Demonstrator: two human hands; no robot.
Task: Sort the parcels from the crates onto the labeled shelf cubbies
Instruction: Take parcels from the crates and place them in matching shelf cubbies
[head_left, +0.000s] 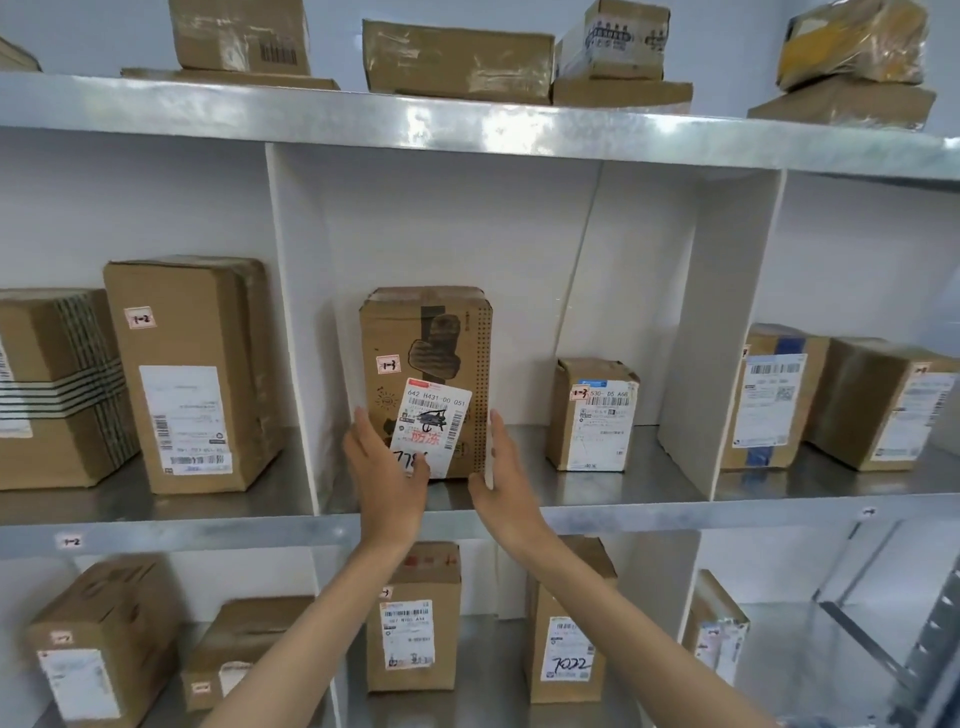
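Step in hand: setting 1 parcel down, and I judge it nearly done.

- The parcel (426, 343) stands upright on the middle shelf (665, 483) in the centre cubby. It sits nearer the left divider (293, 332) than the right one, with its base close to the front edge.
- The left hand (387, 467) lies flat on the lower left front, fingers straight and pointing up. Its thumb lies over the bottom corner of the white shipping label (434, 421).
- The right hand (501, 470) lies flat along the lower right side, fingers straight.
- So the hands are apart, 1 per side, bracketing and pressing the box. I see no fingers curled round it.

Sort check:
- The small tag (388, 365) on the box reads 1-3.
- The small parcel (592, 415) in the same cubby, well apart to the right, has a tag that looks like 1-3 too.
- The shelf-edge label (70, 542) below the cubby to the left reads 1-2.
- I can't see an edge label for this cubby.
- My judgement is that this is the right slot.

Next move:
- Let go by drawing both hands straight back, lifting the thumb off the label first.
- The box is tall and narrow and stands near the lip, so a dragged thumb could tip it forward. A short push deeper before letting go would help.
- Then return to the crates, which are not in view, for the next parcel.

Progress: parcels sit on all 3 visible levels, but I can't tell how many are left.
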